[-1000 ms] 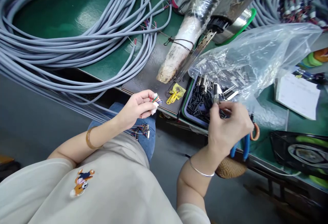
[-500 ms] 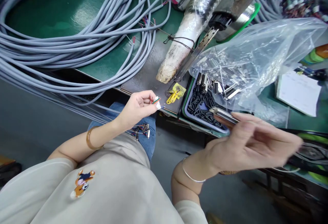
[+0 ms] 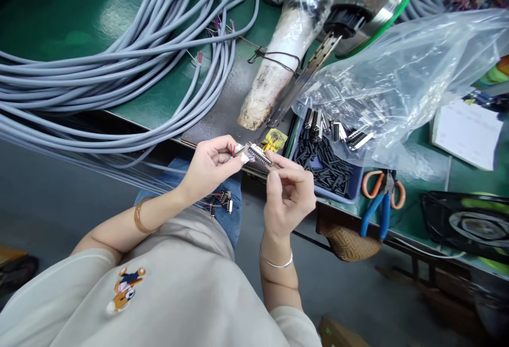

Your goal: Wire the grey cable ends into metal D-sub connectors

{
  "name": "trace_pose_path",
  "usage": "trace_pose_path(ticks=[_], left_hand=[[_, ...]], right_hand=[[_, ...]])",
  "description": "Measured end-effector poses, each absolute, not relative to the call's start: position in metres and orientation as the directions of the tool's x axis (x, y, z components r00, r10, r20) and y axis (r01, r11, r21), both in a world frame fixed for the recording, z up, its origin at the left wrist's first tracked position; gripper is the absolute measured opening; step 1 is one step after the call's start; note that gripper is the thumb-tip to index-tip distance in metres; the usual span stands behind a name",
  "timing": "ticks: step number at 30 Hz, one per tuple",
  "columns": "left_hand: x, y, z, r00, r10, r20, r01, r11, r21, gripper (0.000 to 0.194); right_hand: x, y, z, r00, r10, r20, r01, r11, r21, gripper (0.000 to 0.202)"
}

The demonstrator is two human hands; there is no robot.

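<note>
My left hand [image 3: 217, 164] is closed, with white covers on the thumb and forefinger tips. It pinches thin coloured wires [image 3: 237, 151], red, green and others, at a cable end. Facing it, my right hand [image 3: 289, 188] grips a metal multi-pin connector [image 3: 259, 154] by its right end between thumb and fingers. The connector's left end is close to the wires; I cannot tell whether they touch. Behind the hands lies a small yellow item [image 3: 274, 140] on a dark plate [image 3: 222, 103]. Several wired connectors [image 3: 223, 199] rest on my lap.
Grey cables [image 3: 159, 71] cover the left of the green table. A white wrapped tube [image 3: 270, 71] and slotted metal rod [image 3: 314, 63] point toward me. Right: a tray [image 3: 352, 190] of black sleeves, a clear bag [image 3: 417, 71] of connectors, blue-handled pliers [image 3: 376, 212], a black fan [image 3: 473, 225].
My right hand has moved left from over the tray, bringing the connector up to the wires in my left hand. The left hand has stayed nearly in place.
</note>
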State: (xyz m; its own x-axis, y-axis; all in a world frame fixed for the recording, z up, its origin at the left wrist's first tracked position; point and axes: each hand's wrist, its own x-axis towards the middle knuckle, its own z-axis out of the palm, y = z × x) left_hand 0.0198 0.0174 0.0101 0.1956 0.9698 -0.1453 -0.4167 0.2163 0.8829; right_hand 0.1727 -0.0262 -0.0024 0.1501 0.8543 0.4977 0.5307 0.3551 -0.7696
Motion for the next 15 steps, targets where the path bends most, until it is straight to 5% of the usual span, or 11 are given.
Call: trace_pose_path(ticks=[15], left_hand=[[0.0211,0.0235,0.0073,0.173,0.978,-0.120,-0.436,0.185,0.880,0.022]], right_hand=[[0.1756,-0.0174,-0.0037,0.106,0.834,0.542,0.543,0.408,-0.734,0.011]])
